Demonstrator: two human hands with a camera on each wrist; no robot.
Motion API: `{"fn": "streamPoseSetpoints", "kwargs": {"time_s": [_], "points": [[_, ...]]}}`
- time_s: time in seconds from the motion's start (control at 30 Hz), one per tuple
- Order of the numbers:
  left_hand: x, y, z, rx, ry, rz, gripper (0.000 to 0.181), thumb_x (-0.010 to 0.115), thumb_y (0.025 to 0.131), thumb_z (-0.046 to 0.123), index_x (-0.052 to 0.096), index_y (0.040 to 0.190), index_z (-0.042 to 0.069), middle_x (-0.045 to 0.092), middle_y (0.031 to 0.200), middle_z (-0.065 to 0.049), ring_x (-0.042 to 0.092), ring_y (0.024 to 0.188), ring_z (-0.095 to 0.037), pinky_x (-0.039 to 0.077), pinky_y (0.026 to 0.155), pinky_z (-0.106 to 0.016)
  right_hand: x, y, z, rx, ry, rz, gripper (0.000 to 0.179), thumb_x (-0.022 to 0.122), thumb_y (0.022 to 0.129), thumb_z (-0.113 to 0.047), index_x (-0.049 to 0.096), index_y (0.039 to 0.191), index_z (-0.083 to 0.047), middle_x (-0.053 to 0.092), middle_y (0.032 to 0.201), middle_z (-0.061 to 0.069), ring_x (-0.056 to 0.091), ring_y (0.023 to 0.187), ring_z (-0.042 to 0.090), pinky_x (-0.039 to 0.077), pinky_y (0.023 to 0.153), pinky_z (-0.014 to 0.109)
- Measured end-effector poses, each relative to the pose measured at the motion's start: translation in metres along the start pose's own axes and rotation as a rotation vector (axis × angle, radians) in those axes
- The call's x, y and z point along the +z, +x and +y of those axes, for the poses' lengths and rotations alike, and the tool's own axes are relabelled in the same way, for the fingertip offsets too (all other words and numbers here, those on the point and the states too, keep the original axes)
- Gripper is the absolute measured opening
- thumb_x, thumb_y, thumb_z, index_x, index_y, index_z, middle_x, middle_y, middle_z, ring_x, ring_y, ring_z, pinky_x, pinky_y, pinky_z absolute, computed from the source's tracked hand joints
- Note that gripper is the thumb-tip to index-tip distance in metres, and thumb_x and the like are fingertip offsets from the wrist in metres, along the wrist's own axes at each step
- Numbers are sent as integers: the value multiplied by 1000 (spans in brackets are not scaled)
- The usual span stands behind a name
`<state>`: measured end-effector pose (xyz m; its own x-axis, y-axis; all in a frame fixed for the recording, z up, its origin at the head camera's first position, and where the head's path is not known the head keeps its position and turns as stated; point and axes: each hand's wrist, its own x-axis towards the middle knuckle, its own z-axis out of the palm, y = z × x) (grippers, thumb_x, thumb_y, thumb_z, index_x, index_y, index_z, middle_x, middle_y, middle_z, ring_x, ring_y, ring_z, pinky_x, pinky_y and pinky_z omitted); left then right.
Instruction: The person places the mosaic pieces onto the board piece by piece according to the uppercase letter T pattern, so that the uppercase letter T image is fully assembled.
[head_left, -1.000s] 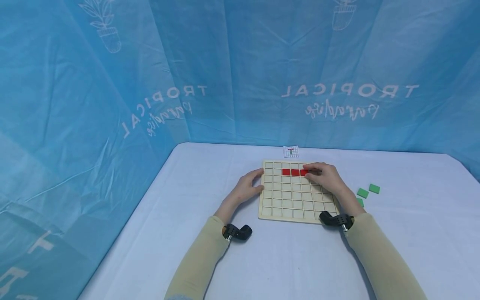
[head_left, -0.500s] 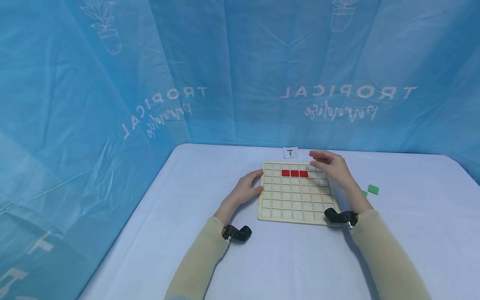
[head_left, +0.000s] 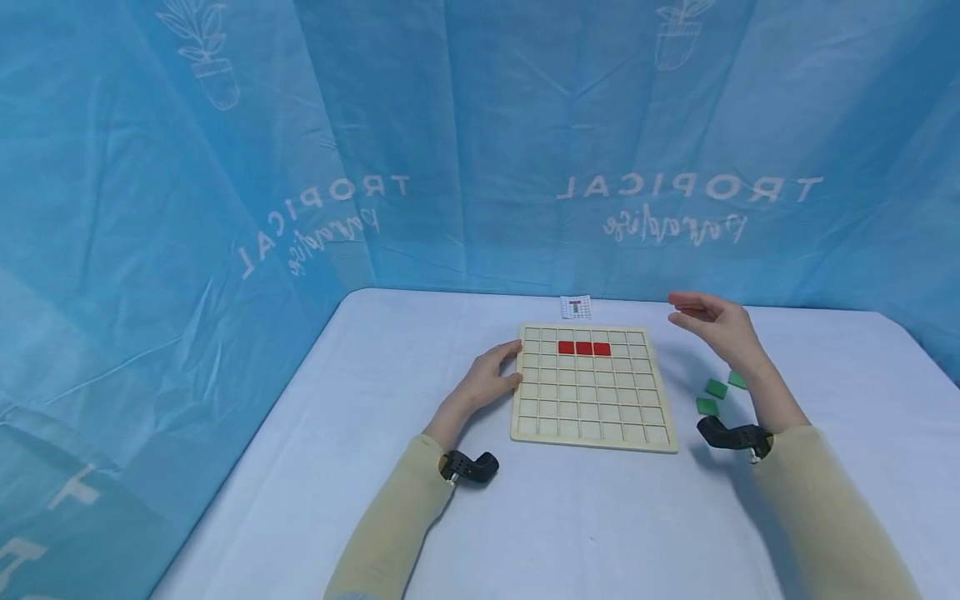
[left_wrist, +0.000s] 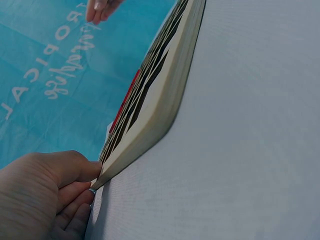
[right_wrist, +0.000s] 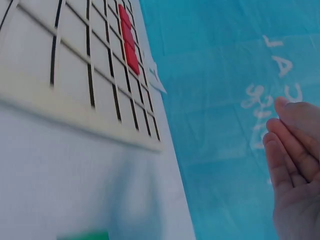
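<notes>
A pale wooden grid board point(head_left: 592, 439) lies on the white-covered table, with three red tiles point(head_left: 584, 348) side by side in a row near its far edge. My left hand point(head_left: 483, 382) rests against the board's left edge, fingertips and thumb touching the rim. In the left wrist view the thumb point(left_wrist: 82, 170) lies at that edge; the other fingers are partly hidden. My right hand point(head_left: 720, 329) is raised right of the board, holding nothing, fingers loosely bent. Below it lie three green tiles point(head_left: 716, 388), one partly covered by the right wrist.
A small printed card point(head_left: 576, 307) with a T pattern in a grid lies just behind the board. Blue printed cloth point(head_left: 480, 167) hangs behind and to the left of the table point(head_left: 555, 525).
My right hand has let go of the right-hand red tile, lifted off the board and moved right toward the green tiles. The left hand stays at the board's edge.
</notes>
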<state>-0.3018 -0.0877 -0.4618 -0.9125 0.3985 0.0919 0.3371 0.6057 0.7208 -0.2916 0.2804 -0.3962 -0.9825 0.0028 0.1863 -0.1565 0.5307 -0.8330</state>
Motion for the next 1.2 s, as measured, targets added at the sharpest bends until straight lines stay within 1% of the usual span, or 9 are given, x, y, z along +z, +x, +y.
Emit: {"fn": "streamPoseSetpoints", "kwargs": {"time_s": [0.07, 0.23, 0.33, 0.47, 0.57, 0.6, 0.83, 0.93, 1.2], "points": [[0, 0, 0, -4, 2, 1, 60, 62, 90, 13, 37, 144, 5, 44, 142, -10, 37, 133, -22, 29, 110, -30, -9, -5, 2, 0, -30, 1, 63, 63, 86, -49, 52, 135, -10, 54, 130, 13, 54, 114, 23, 46, 96, 42], [-1, -1, 1, -12, 1, -4, 60, 61, 90, 14, 36, 145, 6, 43, 143, -9, 35, 134, -21, 28, 111, -30, -30, -21, 13, 15, -99, 40, 62, 60, 87, -49, 51, 135, -11, 55, 129, 13, 53, 100, -2, 44, 82, 10], [0, 0, 1, -18, 3, -6, 60, 61, 90, 14, 36, 145, 7, 42, 144, -8, 34, 134, -20, 28, 111, -30, -42, -31, 22, 11, -106, 54, 60, 61, 89, -45, 52, 135, -9, 54, 128, 16, 50, 95, -10, 40, 76, 1], [0, 1, 1, -19, 5, -4, 60, 61, 91, 13, 36, 145, 7, 42, 144, -8, 34, 135, -20, 28, 111, -30, -55, -44, 33, 13, -115, 57, 57, 62, 90, -43, 52, 134, -7, 58, 121, 4, 50, 93, -13, 40, 74, 0], [0, 1, 1, -19, 9, -1, 60, 61, 91, 13, 36, 145, 7, 42, 144, -8, 34, 135, -20, 28, 110, -30, -61, -53, 41, 18, -120, 63, 57, 62, 90, -41, 52, 133, -6, 58, 111, -13, 50, 91, -14, 39, 73, -1], [0, 1, 1, -20, 9, -1, 60, 61, 91, 13, 36, 145, 7, 41, 144, -8, 34, 135, -20, 28, 110, -29, -62, -56, 43, 21, -125, 66, 58, 62, 90, -42, 51, 134, -5, 57, 110, -14, 50, 91, -15, 38, 73, -1], [0, 0, 0, -25, -1, 0, 60, 61, 91, 14, 36, 145, 7, 41, 145, -8, 33, 135, -20, 28, 111, -31, -68, -66, 52, 77, -173, 58, 62, 61, 89, -46, 49, 135, -7, 54, 125, 16, 47, 90, -16, 38, 71, 1], [0, 0, 1, -23, 2, -2, 60, 61, 91, 14, 36, 145, 7, 41, 145, -8, 33, 135, -20, 28, 111, -31, -68, -68, 57, 83, -186, 59, 63, 60, 89, -47, 49, 135, -6, 53, 126, 20, 46, 90, -16, 38, 71, 1], [0, -1, 2, -21, 3, -2, 59, 60, 91, 14, 36, 145, 6, 41, 144, -8, 33, 135, -21, 29, 111, -31, -66, -75, 76, 61, -170, 65, 56, 64, 90, -38, 52, 129, 0, 58, 120, 16, 47, 89, -16, 38, 69, 0]]}}
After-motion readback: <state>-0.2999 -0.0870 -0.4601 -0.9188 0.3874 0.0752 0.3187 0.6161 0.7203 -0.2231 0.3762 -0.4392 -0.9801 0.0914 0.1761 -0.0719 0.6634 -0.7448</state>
